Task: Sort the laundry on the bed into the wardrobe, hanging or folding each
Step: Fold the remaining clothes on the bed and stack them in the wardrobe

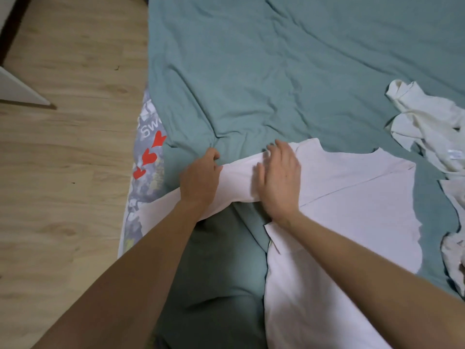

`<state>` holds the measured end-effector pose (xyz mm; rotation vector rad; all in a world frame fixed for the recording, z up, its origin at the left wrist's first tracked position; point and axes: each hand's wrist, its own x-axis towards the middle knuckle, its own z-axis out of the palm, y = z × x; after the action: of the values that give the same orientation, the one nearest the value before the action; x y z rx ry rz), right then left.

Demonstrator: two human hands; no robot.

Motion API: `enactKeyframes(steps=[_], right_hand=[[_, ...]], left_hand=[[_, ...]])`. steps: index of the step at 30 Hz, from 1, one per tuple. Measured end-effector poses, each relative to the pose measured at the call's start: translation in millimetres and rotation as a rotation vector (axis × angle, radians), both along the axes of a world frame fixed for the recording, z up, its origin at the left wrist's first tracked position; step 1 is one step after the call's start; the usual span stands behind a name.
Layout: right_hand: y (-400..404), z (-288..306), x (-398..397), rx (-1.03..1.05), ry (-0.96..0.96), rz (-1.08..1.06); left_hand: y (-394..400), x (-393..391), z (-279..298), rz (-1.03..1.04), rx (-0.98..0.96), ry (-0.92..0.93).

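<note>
**Two hands work on a pale shirt on the bed**

At the far left is a white wardrobe door (17, 89) standing over the wooden floor (70, 152). Next comes the edge of a grey sheet (148, 159) with red hearts, which peeks out from under the green blanket (264, 71) on the bed.

The left hand (198, 180) is near the edge of the bed. Its fingers curl around one sleeve of the pale pink shirt (352, 197) and pinch the cloth. The sleeve is pulled over toward the middle of the shirt.

Just beside it, the right hand (279, 177) lies flat on the shirt. Its fingers are straight and spread, and they press the cloth down. It grips nothing.

The pale pink shirt lies spread on the green blanket, close to the person. Its neck hole points away, toward the far side of the bed.

To the right, a crumpled white garment (425, 127) lies on the blanket, near the shirt. More white cloth (453, 253) sits at the right edge.
</note>
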<state>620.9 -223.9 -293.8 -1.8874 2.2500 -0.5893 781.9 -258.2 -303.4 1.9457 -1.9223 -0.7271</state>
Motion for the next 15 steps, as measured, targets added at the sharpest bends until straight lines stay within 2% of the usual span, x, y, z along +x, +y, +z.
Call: enactKeyframes(steps=[3,5,7,10,12,15], right_hand=[[24.1,-17.9,35.2,0.260,-0.040,-0.055],[25.2,-28.1,53.5,0.320,-0.016,-0.058],[27.1,-34.2,71.1,0.357,-0.006,-0.025],[42.8,-35.8,103.8,0.359,-0.018,0.166],[53.8,-39.2,119.2,0.357,-0.040,0.302],[57.6,-44.7,121.2,0.348,-0.064,0.335]], left_hand=[[7.6,17.9,1.2,0.087,-0.172,-0.029],[21.1,39.6,0.9,0.208,-0.202,-0.014],[41.6,64.8,-2.5,0.423,-0.122,0.009],[65.4,97.0,-7.0,0.697,0.178,0.201],[74.2,109.2,-10.9,0.707,0.300,0.315],[76.7,122.6,-16.3,0.737,0.306,0.438]])
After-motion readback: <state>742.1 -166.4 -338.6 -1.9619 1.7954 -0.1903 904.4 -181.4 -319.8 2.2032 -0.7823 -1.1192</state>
